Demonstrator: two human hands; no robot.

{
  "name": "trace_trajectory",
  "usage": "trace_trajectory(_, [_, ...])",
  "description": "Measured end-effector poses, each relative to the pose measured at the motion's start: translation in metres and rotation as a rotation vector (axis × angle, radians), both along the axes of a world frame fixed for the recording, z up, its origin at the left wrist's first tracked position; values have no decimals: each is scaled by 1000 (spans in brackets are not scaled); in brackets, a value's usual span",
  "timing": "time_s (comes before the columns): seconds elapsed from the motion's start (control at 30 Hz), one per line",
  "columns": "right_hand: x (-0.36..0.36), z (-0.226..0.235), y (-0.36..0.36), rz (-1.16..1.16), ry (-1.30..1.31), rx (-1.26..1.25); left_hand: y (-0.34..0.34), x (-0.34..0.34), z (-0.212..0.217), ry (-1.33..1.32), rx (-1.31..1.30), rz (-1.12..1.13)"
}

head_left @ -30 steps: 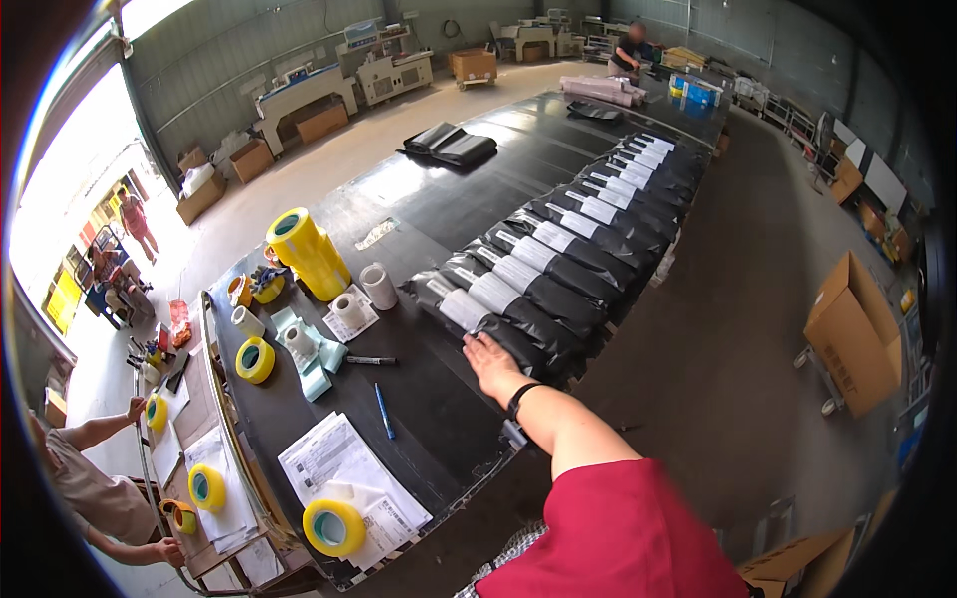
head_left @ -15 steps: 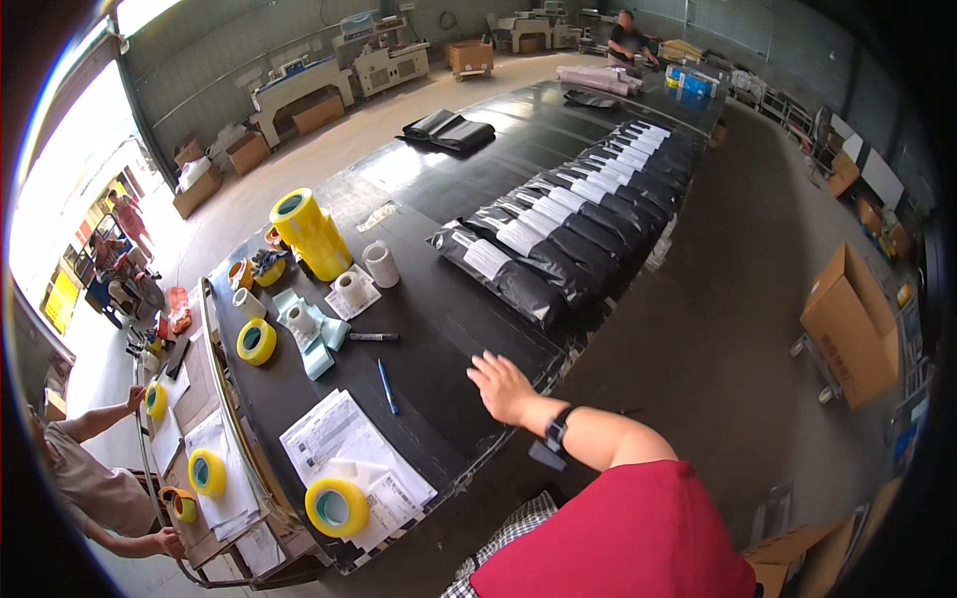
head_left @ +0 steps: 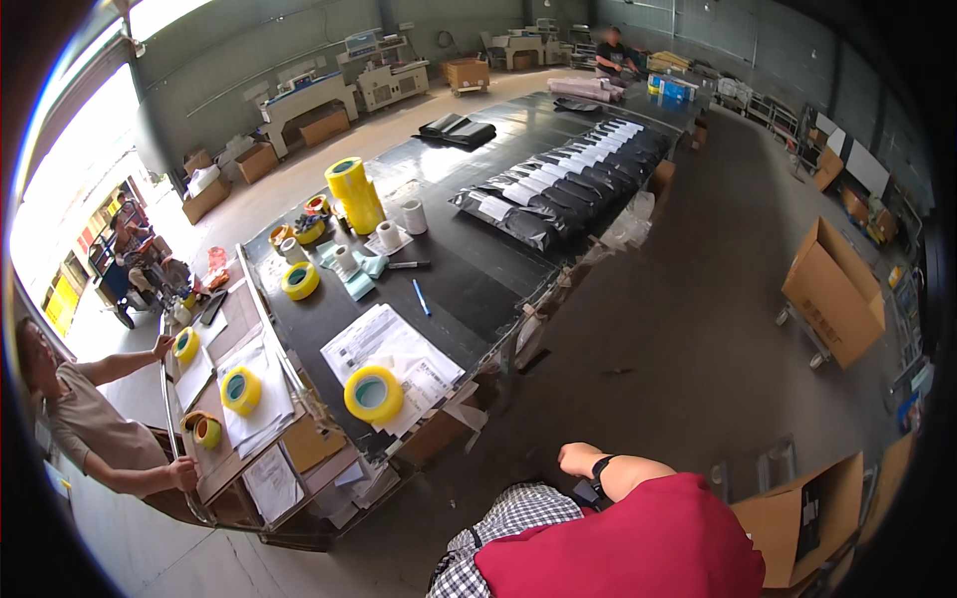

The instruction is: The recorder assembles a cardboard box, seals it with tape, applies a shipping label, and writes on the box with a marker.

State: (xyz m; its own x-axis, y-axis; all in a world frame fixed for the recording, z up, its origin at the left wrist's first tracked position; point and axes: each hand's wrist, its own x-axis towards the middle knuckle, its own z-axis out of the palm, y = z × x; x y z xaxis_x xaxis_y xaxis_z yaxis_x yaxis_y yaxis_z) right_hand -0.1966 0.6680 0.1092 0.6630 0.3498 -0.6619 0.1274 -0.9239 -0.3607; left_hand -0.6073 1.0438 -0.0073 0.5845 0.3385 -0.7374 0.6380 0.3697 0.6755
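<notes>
My right hand (head_left: 576,458) hangs beside the table edge, over the floor near my checkered shorts. Its fingers look curled in, with nothing visible in them. A dark watch is round that wrist. Out of sight is my left hand. On the black table, the near corner holds printed sheets (head_left: 384,334) with a yellow tape roll (head_left: 373,395) lying on them. A blue pen (head_left: 422,298) and a black marker (head_left: 409,265) lie farther in. A row of black plastic packages (head_left: 558,184) with white labels runs along the table's right side.
A person at left grips the rail of a cart (head_left: 214,439) bearing papers and tape rolls. Stacked yellow tape rolls (head_left: 355,196) and white label rolls (head_left: 414,216) stand on the table. Cardboard boxes (head_left: 832,294) are at right, one on a wheeled dolly.
My right hand has drawn back from over the table to beside my body, and its spread fingers have curled. The view has shifted, showing more floor at the table's near corner.
</notes>
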Motion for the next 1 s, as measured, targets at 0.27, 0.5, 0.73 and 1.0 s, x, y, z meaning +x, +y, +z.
trace_trajectory(0.27, [1,-35,-1,-77,33,-235,-63,-136,-13,22,-57,217])
trace_trajectory(0.5, [-2,-78,126,14,127,-192,-166,-259,-14,89,-66,745])
trace_trajectory(0.73, [-34,-96,271,469,327,-217,-148,-281,39,325,-68,912])
trace_trajectory(1.0, [-43,-113,304,291,387,-102,-100,-310,11,623,432,31])
